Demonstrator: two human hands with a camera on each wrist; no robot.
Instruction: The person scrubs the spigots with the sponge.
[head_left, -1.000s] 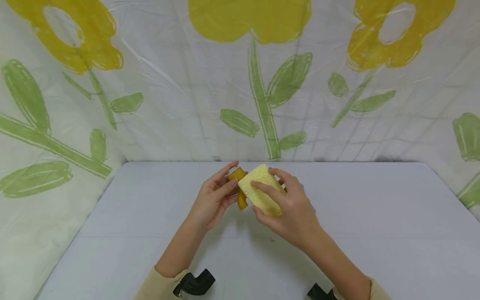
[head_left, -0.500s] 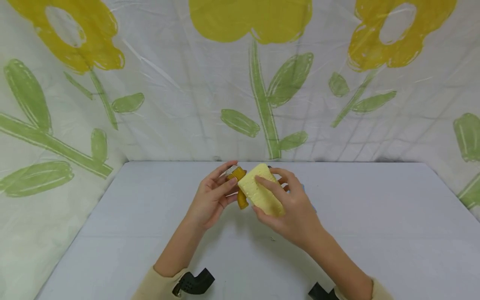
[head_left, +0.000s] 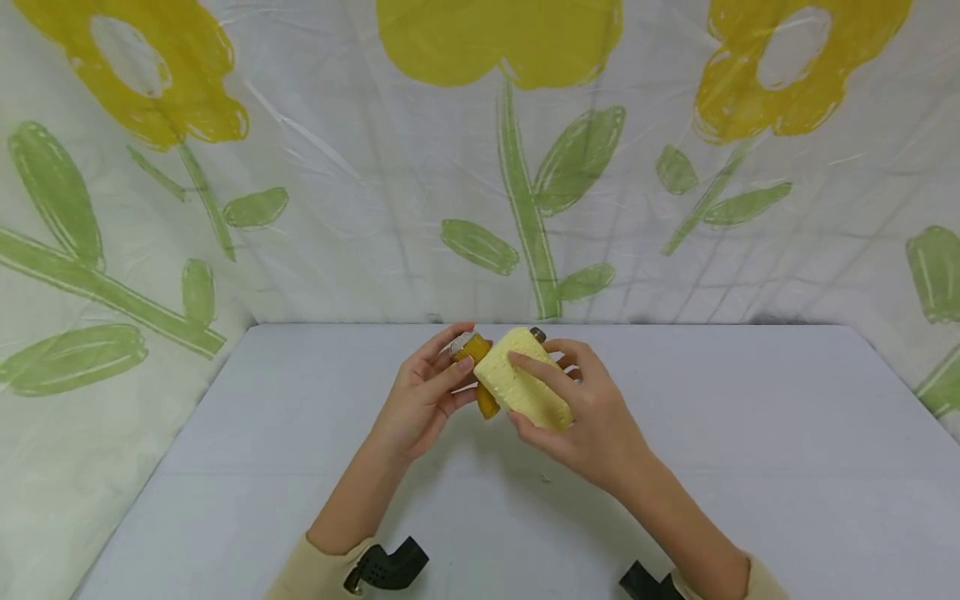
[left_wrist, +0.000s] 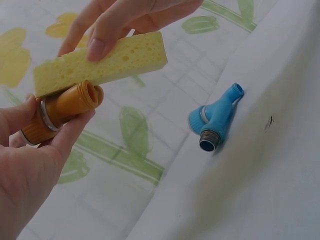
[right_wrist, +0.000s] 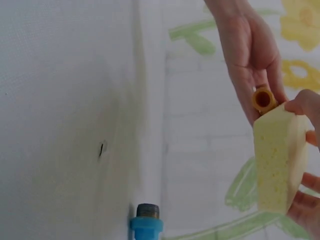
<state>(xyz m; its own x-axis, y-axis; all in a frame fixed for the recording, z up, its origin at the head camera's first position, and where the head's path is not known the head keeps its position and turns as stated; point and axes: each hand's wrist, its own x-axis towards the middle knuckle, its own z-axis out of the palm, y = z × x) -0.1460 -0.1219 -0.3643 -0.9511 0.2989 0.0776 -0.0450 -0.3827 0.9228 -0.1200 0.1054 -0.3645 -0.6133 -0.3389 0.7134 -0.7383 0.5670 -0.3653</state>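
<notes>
A person's left hand, fingers curled, grips 1 mustard pipe fitting as the right hand clasps a yellow sponge against it above a white table, where 1 blue fitting rests before a flower-print backdrop.

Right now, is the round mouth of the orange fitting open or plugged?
Open: both wrist views show a hollow, uncovered mouth on the orange fitting. Deeper inside, I cannot tell.
</notes>
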